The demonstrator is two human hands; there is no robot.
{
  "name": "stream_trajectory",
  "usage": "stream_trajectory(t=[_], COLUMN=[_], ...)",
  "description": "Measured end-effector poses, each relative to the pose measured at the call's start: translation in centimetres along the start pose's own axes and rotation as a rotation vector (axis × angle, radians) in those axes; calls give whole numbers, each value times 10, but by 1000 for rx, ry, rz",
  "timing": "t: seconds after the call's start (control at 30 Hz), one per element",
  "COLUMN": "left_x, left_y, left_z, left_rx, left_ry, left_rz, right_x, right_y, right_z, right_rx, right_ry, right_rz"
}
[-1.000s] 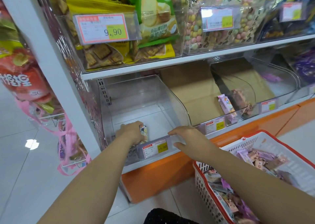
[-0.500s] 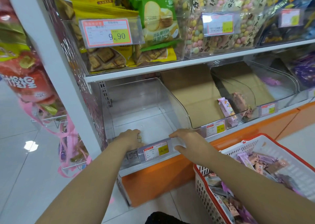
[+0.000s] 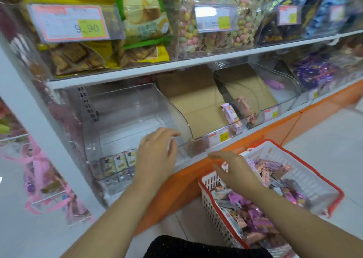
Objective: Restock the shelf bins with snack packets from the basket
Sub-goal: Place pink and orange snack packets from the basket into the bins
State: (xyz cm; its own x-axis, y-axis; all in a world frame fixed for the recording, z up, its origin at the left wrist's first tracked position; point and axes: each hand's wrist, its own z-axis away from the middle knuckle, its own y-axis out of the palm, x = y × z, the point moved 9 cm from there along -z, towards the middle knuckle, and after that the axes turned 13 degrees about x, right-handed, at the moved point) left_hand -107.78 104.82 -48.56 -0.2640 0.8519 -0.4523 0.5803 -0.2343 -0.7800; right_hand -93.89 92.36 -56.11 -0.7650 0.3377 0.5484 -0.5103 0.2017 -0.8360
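My left hand (image 3: pixel 157 155), grip wide and empty, at bin (image 3: pixel 127 118) front beside stacked packets (image 3: pixel 119 164); right hand (image 3: pixel 235 171), likewise, over basket (image 3: pixel 211 200) right of bin, probably for more stock.

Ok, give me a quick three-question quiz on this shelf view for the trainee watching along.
1. True or false: the right hand is inside the leftmost clear bin.
2. Where do the small packets in that bin lie? A) at its front left B) against its back wall C) piled to the top
3. What lines the neighbouring bin, the one holding the pink packet?

Key: 1. False; it hovers over the red-rimmed basket. 2. A. 3. Brown cardboard.
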Motion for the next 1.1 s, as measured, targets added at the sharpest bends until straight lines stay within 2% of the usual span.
stream_trajectory(t=[0.07, 0.13, 0.33, 0.43, 0.7, 0.87, 1.0, 1.1], left_x=[-25, -34, -13, -5, 2, 5, 5, -4], left_y=[31, 67, 190, 228, 281, 302, 312, 325], left_z=[9, 15, 37, 48, 57, 56, 46, 39], left_rx=[60, 175, 659, 797, 929, 966, 931, 942], left_ry=[108, 120, -73, -101, -76, -129, -180, -191], left_rz=[67, 122, 115, 74, 31, -58, -182, -137], right_x=[-39, -68, -120, -149, -210, -241, -265, -279], right_y=[3, 7, 26, 40, 57, 67, 75, 76], right_z=[18, 33, 52, 57, 83, 87, 67, 46], right_rx=[98, 193, 387, 487, 603, 659, 734, 710], right_ry=[136, 237, 420, 517, 688, 679, 628, 565], right_rz=[24, 31, 217, 256, 258, 248, 274, 264])
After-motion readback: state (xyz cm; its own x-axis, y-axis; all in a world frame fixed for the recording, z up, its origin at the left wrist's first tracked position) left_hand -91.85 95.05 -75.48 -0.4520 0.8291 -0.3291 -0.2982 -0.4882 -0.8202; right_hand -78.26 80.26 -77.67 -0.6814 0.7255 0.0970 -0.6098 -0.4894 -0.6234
